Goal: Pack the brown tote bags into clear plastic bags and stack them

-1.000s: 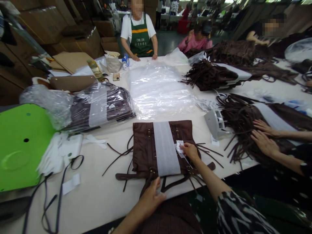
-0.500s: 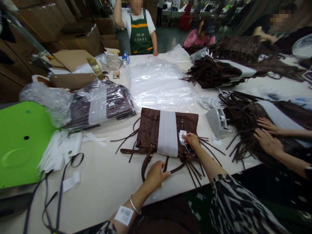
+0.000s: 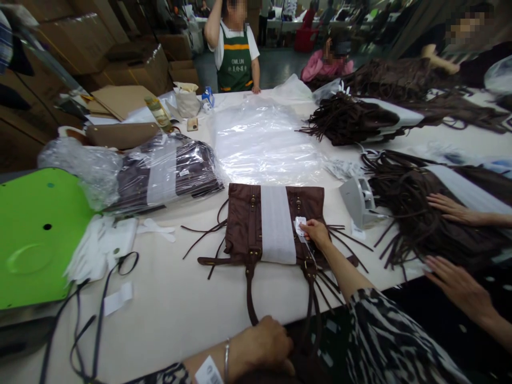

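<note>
A brown handbag (image 3: 245, 224) lies flat on the table in front of me, a white paper band (image 3: 277, 224) wrapped round its middle and thin fringe strips spreading from both sides. My right hand (image 3: 316, 232) pinches a white hang tag (image 3: 300, 226) over the bag's right half. Near the table's front edge, my left hand (image 3: 266, 344) is closed round the bag's handle (image 3: 250, 296), which stretches towards me. Its fingertips are partly hidden. A white sticker label (image 3: 208, 372) is on my left forearm.
Clear plastic bags (image 3: 264, 141) lie beyond the handbag. On the left are a wrapped bag (image 3: 192, 165), white gloves (image 3: 90, 250) and a green panel (image 3: 32, 234). A grey tape dispenser (image 3: 356, 202) stands to the right, beside a co-worker's hands (image 3: 460, 288) and fringed bags (image 3: 404, 192).
My left hand has moved towards me, drawing the handle out straight. The right hand keeps its pinch on the hang tag. The co-worker's hands at the right have moved apart.
</note>
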Motion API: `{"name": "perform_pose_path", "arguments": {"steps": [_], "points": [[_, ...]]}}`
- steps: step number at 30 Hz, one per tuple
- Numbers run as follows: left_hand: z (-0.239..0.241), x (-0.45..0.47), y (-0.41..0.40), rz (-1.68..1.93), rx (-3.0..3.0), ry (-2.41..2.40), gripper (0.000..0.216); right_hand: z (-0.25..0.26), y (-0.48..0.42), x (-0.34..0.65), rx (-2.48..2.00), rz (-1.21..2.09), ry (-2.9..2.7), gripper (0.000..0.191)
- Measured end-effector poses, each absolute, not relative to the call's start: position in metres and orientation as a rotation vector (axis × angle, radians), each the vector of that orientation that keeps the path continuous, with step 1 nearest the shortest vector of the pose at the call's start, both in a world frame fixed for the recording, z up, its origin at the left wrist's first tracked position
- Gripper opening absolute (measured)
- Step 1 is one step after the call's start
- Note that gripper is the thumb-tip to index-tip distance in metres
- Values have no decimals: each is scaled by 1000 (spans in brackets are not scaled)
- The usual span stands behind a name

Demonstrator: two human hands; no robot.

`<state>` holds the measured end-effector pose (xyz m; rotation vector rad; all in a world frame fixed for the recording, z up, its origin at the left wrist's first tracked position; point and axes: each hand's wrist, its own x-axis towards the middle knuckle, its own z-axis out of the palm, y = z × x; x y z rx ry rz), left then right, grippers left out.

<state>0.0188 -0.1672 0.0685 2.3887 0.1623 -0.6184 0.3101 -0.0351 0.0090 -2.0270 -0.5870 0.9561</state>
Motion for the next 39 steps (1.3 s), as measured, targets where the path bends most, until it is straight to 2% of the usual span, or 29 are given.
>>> {"name": "perform_pose_path", "arguments": {"steps": [2, 6, 8, 11, 13, 15, 17, 20, 23, 26, 29, 33, 36, 39], "points": [[59, 13, -169, -739, 2281, 283, 48, 9, -36, 307, -2065, 922, -613, 31], [54, 6, -177, -665, 2293, 330, 50, 14, -39, 301, -2131, 785, -668, 23], [65, 8, -173, -518, 2362, 328, 47, 20, -42, 300, -2148, 689, -707, 27], [93, 17, -143, -175, 2482, 457, 28, 35, -49, 296, -2138, 512, -798, 29], [109, 24, -110, 33, 2556, 679, 19, 46, -54, 288, -2077, 423, -939, 23], [113, 26, -78, 206, 2598, 959, 24, 51, -62, 274, -1931, 376, -1223, 15], [100, 22, -56, 271, 2612, 1168, 31, 49, -70, 259, -1751, 360, -1571, 12], [57, 5, -53, 139, 2677, 1176, 32, 35, -83, 242, -1615, 411, -1911, 13], [14, -16, -71, 97, 2789, 1066, 46, 20, -95, 236, -1618, 444, -1980, 13], [0, -28, -83, 114, 2848, 1017, 57, 20, -98, 237, -1631, 451, -1984, 13], [16, -26, -80, 82, 2820, 991, 58, 33, -92, 242, -1636, 425, -1997, 18], [48, -22, -50, 202, 2773, 1114, 48, 42, -80, 252, -1805, 133, -2001, 38], [50, -30, -19, 249, 2736, 1356, 59, 22, -75, 263, -1979, -4, -2033, 59], [30, -43, 2, 164, 2586, 1600, 64, -9, -76, 273, -2122, -8, -2002, 68]]}}
